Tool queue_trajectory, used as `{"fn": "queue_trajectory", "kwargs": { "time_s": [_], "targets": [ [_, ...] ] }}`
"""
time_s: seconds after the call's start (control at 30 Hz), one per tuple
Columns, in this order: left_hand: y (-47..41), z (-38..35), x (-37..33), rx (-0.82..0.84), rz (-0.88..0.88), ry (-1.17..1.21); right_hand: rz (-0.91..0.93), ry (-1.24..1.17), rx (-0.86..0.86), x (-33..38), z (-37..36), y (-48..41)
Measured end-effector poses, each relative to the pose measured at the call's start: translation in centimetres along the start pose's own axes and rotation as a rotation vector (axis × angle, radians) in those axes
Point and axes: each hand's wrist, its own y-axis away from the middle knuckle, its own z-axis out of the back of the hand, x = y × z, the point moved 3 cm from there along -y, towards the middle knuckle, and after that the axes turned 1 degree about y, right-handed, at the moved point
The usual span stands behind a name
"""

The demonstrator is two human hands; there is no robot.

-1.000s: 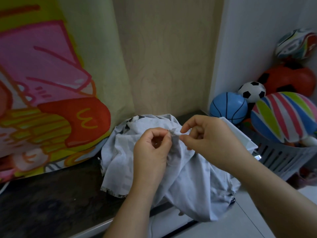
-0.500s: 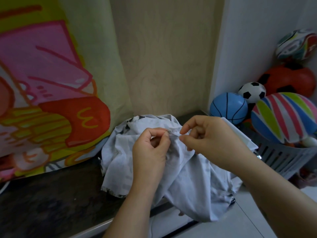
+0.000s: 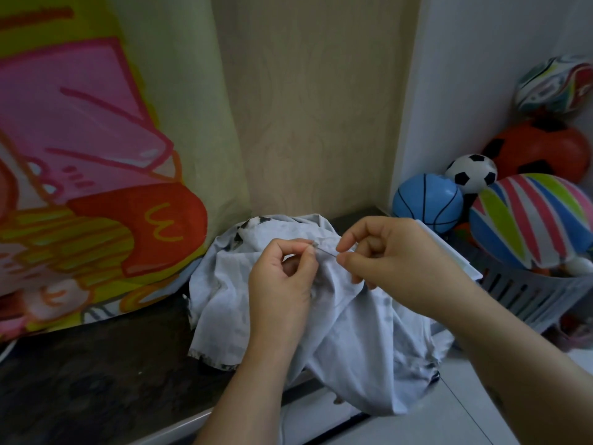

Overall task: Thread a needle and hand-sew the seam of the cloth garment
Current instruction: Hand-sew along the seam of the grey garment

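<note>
- Left hand (image 3: 282, 284): thumb and forefinger pinch a small fold of the cloth (image 3: 353, 332) and hold it up above the heap. The other fingers are curled beneath.
- Right hand (image 3: 396, 263): thumb and forefinger are closed narrow on the right end of the needle (image 3: 326, 251).
- Needle: we see a thin bright sliver bridging the short gap between the two hands. Its left end sits at the pinched fold, just beside the left thumb tip. It is too small for us to tell whether it passes through the cloth.
- Axis: it is close to level and runs left to right across the view, with the left end slightly higher.
- Cloth: it is heaped on the dark tabletop (image 3: 96, 380) near the right end, with part of it hanging over the front edge.
- Thread: we cannot make it out.
- Judgement: we read this as a stitch in hand. The coming move looks like a draw along the needle's own axis, rightward and away from the left hand. The right hand has the needle, and the left hand serves as anchor.
- Risk, as we judge it: a pull off that axis could pucker the fold or drag it out of the left pinch. The basket (image 3: 529, 300) stands further to the right, in the direction of the draw.
</note>
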Motion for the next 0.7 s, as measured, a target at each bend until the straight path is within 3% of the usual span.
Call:
{"fn": "queue_trajectory", "kwargs": {
  "time_s": [0.7],
  "targets": [
    [0.22, 0.10, -0.08, -0.004, 0.003, 0.004, -0.029, -0.078, 0.030, 0.22, 0.03, 0.16]
  ]
}}
